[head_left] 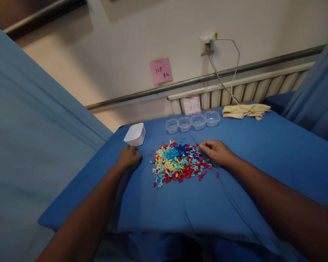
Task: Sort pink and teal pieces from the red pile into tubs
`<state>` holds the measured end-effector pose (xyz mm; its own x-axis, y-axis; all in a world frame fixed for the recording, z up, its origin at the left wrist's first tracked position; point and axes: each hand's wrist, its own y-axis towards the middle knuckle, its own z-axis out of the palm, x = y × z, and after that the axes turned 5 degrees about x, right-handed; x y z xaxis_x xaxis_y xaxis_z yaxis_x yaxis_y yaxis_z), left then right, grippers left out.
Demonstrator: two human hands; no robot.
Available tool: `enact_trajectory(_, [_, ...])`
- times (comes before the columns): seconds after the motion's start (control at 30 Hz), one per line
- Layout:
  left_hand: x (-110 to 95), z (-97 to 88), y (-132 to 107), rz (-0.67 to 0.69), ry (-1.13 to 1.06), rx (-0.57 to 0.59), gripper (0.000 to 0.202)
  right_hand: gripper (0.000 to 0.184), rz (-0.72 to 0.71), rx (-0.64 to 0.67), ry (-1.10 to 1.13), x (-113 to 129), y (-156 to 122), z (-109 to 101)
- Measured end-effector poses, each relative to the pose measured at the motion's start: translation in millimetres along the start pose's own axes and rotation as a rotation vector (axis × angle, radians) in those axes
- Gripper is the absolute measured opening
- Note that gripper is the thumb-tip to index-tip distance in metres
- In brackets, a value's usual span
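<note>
A heap of small coloured plastic pieces (177,162) in red, yellow, light blue, dark blue and green lies mid-table. At its right edge, my right hand (217,151) has thumb and forefinger closed together beside some red pieces; whatever may be between the fingertips is too small to make out. My left hand (129,158) rests on the blue cloth left of the heap, thumb apart from the fingers and nothing visible in it. Just beyond those fingers stands a white plastic box (135,134). Behind the heap is a row of several clear plastic tubs (185,124).
A blue cloth (158,211) covers the table. A yellow cloth (244,111) lies at the back right, with a white cable (221,83) running down to it from a wall socket. Blue curtains (38,120) hang at both sides. Behind are a rail and a radiator (251,87).
</note>
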<state>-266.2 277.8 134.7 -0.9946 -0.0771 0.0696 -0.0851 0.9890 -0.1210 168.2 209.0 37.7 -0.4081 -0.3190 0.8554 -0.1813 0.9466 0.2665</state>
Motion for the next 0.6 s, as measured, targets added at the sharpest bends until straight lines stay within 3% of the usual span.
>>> enact_trajectory(0.17, [-17.0, -4.9, -26.9, 0.057, 0.028, -0.108, 0.059, 0.039, -0.019, -0.086, -0.044, -0.3, 0.1, -1.3])
enact_trajectory(0.23, [-34.8, -3.0, -46.4, 0.169, 0.011, -0.186, 0.058, 0.041, -0.039, -0.098, -0.070, 1.8, -1.3, -2.2])
enact_trajectory(0.3, [-58.1, 3.4, -68.3, 0.381, -0.108, -0.158, 0.067, 0.047, -0.083, -0.081, -0.115, 6.3, -3.7, -2.0])
enact_trajectory(0.43, [-111.3, 25.4, -100.1, 0.571, -0.291, 0.012, 0.087, 0.059, -0.235, 0.051, -0.258, 20.8, -10.1, 6.8])
enact_trajectory(0.6, [-159.5, 43.6, -96.0, 0.605, -0.217, -0.162, 0.073, 0.082, -0.368, 0.306, -0.394, 30.5, -16.5, 25.1])
